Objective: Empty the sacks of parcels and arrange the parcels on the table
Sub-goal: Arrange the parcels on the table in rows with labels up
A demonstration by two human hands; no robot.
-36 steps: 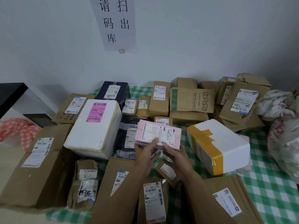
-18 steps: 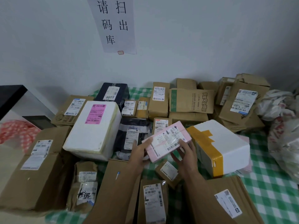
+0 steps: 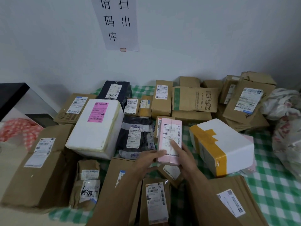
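Observation:
A pink parcel (image 3: 170,136) with a white label lies lengthwise, pointing away from me, in the gap between a black bagged parcel (image 3: 136,136) and a white foam box with yellow tape (image 3: 228,144). My left hand (image 3: 146,162) holds its near left edge. My right hand (image 3: 184,157) grips its near right side, with the thumb on the label. Many brown cardboard parcels cover the green checked table (image 3: 276,176). A crumpled white sack (image 3: 286,136) lies at the right edge.
A large white foam box with a pink label (image 3: 97,128) stands left of centre. Brown boxes (image 3: 195,98) are stacked along the back wall. Flat cardboard parcels (image 3: 156,201) lie under my forearms. A red mesh bag (image 3: 17,129) sits at the far left.
Both hands have turned the pink parcel from crosswise to lengthwise and lowered it into the gap beside the taped foam box.

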